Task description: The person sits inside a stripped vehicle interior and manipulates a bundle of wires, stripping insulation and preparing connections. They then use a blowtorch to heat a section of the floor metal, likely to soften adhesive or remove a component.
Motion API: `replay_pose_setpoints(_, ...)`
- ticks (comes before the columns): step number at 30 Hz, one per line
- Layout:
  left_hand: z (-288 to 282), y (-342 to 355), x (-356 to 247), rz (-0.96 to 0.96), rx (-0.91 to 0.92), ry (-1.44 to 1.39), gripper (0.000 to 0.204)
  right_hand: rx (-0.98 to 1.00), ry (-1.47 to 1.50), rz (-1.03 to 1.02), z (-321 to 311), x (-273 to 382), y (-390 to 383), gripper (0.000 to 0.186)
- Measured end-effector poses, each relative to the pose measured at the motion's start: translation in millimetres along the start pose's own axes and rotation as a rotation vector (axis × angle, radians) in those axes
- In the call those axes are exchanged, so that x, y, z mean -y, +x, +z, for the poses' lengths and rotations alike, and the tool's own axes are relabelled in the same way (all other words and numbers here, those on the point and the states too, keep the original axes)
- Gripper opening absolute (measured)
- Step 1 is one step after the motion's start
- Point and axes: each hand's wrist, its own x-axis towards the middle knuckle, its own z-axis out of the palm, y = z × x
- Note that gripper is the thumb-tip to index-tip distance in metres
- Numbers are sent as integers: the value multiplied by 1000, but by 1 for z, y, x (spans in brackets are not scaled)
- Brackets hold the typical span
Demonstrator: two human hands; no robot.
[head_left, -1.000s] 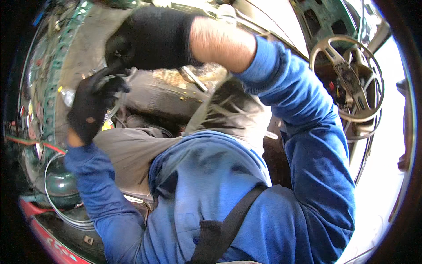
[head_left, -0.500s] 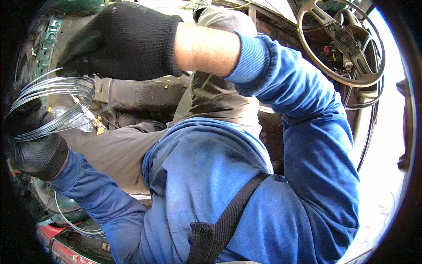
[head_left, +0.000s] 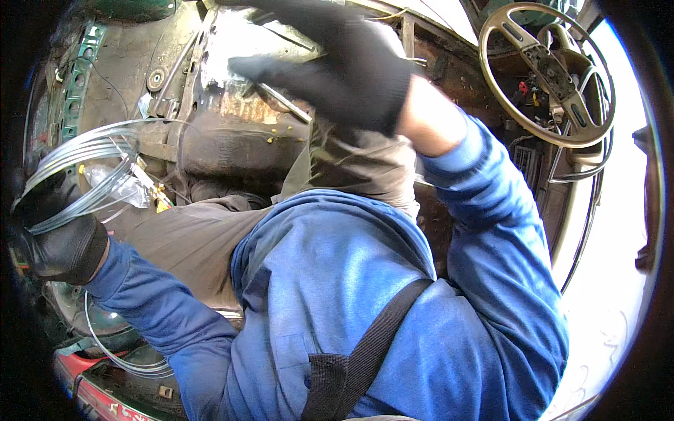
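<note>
A coil of thin silvery wire [head_left: 83, 147] stands out from my black-gloved left hand [head_left: 67, 245] at the far left, its many loops gripped together on the lower side. The fingers wrapped round it are partly lost in the dark rim of the picture. My right hand [head_left: 354, 81], also in a black glove, is raised at the upper middle, apart from the coil. Its fingers and thumb are spread, a little smeared by motion, and nothing shows between them. One thin strand from the coil reaches out to the right.
I sit in a stripped vehicle interior with rusty floor metal [head_left: 232, 151]. A steering wheel [head_left: 547, 74] is at the upper right. A clear plastic bag [head_left: 123, 188] lies beyond my left hand. More coiled wire [head_left: 133, 366] lies at lower left, near a red panel [head_left: 84, 382].
My right hand has moved away from the coil toward the right, and its fingers have spread. The coil's loops have shifted slightly while my left hand stays nearly in place.
</note>
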Motion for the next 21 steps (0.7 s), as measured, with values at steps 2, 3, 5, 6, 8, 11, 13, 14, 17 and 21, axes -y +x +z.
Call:
replay_pose_setpoints(2,-62,1,27,126,27,330,55,-242,10,110,-37,-37,-33,47)
replay_pose_setpoints(3,-92,1,38,190,44,502,59,-363,-108,200,-49,-53,-58,42)
replay_pose_setpoints(5,-102,3,44,308,77,782,59,-363,-187,417,-58,-94,-130,49)
replay_pose_setpoints(6,-95,4,44,360,94,891,57,-308,-191,525,-49,-110,-174,54)
replay_pose_setpoints(8,-74,2,39,470,126,1111,53,-145,-101,728,-6,-110,-252,60)
replay_pose_setpoints(11,-73,7,38,604,210,1280,49,-7,186,919,31,-71,-254,62)
replay_pose_setpoints(13,-77,18,44,468,258,1018,49,68,212,1008,21,-54,-230,65)
replay_pose_setpoints(14,-65,16,44,317,228,776,50,29,292,928,23,-65,-246,62)
replay_pose_setpoints(17,-67,19,60,-423,43,-558,53,-116,527,963,31,-112,-279,50)
replay_pose_setpoints(21,-89,11,78,-368,106,-521,56,143,407,1167,31,-129,-284,46)
